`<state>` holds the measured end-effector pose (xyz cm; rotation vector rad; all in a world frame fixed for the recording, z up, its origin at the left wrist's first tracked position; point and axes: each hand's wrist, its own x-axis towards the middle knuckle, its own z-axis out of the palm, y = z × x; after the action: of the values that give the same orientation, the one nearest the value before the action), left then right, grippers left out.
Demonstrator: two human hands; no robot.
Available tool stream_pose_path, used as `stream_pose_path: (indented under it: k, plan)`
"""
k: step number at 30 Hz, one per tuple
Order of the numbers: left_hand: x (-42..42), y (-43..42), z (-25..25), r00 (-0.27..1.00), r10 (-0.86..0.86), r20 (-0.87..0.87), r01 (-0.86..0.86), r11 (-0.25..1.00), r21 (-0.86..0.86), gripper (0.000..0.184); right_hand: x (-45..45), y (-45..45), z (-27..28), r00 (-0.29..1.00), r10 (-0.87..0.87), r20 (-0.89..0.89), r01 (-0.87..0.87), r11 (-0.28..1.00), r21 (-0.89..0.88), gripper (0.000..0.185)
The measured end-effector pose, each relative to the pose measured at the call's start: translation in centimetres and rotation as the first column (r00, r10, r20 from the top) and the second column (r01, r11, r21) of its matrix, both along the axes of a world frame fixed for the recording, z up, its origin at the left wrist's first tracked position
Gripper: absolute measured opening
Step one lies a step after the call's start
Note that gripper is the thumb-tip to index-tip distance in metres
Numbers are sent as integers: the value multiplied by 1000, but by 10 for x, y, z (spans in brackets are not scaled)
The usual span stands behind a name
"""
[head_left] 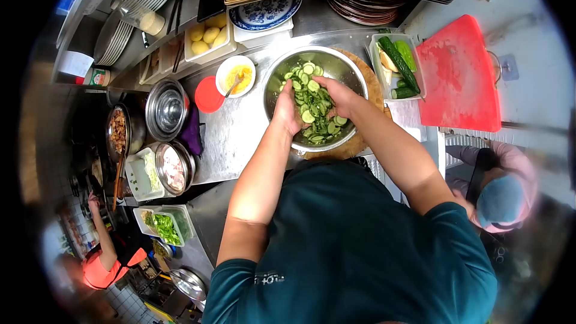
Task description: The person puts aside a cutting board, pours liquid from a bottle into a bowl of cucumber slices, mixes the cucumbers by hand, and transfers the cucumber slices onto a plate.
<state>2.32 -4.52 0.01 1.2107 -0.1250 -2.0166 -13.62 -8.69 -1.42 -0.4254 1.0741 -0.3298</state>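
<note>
Left hand (287,112) and right hand (340,97) are both inside a wide steel bowl (347,72), bare and cupped, palms turned toward each other, with sliced cucumber (312,93) between and against them. Part of the fingers is hidden among the pieces, so it cannot be told whether either hand is closed on any. The slices lie heaped down the middle of the bowl, pale green rounds mixed with darker, skin-edged ones, and a few bits cling to the inner wall. The bowl sits on a round wooden board (374,79), which rests on the steel worktop (225,138). Near the bowl on the left is a small white bowl (252,78) with yellow contents and a spoon (232,89) in it; a round red lid (209,94) lies just beside that. To the right, a clear container (376,53) holds whole cucumbers (398,63), next to a red cutting board (456,72). Farther left stand steel bowls (167,108) and, below them, a container of green leaves (165,228). Behind the worktop are a tub of potatoes (210,36) and a blue-patterned plate (267,11). One co-worker (503,201) in a blue cap is at the right; another person (107,267), in bright orange, is at the far left.
</note>
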Motion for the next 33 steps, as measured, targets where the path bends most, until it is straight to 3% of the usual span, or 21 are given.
stream_pose_path:
  k: [3,4,5,7,8,9,10,12,15,17,19,20,23,24,27,28,29,31,32,33]
  plan:
    - [5,-3,0,995,-5,-102,5,1000,-2,76,0,11,40,992,-56,113,71,988,-135,62]
    - [7,-3,1,995,-32,-93,33,999,4,79,1,11,56,991,-126,44,131,982,-137,47]
    - [11,-4,2,994,-45,-100,45,999,-4,80,-4,9,52,997,-70,13,71,973,-219,53]
    - [18,-8,6,990,-72,-119,69,997,-26,83,-12,15,97,992,-65,-110,32,960,-278,61]
    - [9,-4,35,999,-5,49,8,998,-61,86,-18,14,103,995,-90,-40,75,953,-295,64]
    - [11,-7,40,977,30,212,-28,1000,-14,88,-26,13,105,993,-116,30,120,944,-307,67]
    - [15,-8,44,953,23,302,-1,997,-72,89,-32,14,105,985,-141,101,166,934,-316,70]
    - [22,-9,58,841,-31,540,147,974,-173,89,-35,16,96,960,-278,-17,261,917,-302,71]
    - [39,-25,3,756,11,654,251,918,-306,77,-30,28,81,901,-413,-136,387,904,-182,73]
    - [32,-26,0,829,-68,555,166,978,-129,71,-16,44,74,883,-452,-128,448,892,-62,71]
    - [13,-16,37,852,-171,495,126,984,123,69,-6,53,57,864,-487,-127,496,867,50,69]
    - [6,-12,52,807,-255,532,191,966,173,68,5,50,55,850,-509,-133,522,847,100,66]
    - [13,-4,-1,984,-124,124,114,990,88,66,14,42,11,857,-504,109,475,854,211,55]
    - [11,-1,7,983,-123,137,107,987,123,64,16,37,9,848,-475,235,427,875,226,52]
    - [18,3,6,995,-84,45,83,996,24,61,11,31,8,893,-388,227,369,921,121,45]
    - [19,3,16,999,-37,4,37,999,-12,53,2,29,20,936,-247,250,257,966,-8,45]
    - [18,5,28,995,-40,89,46,996,-71,49,-2,30,33,939,-255,230,279,957,-78,41]
    - [16,7,46,965,-38,258,88,978,-188,43,-2,26,53,946,-323,22,321,929,-181,37]
    - [18,7,39,961,5,275,54,977,-205,41,-3,23,59,966,-258,5,251,934,-255,36]
    - [19,7,41,904,-35,426,153,957,-247,38,-6,20,64,981,-195,-16,179,928,-326,36]
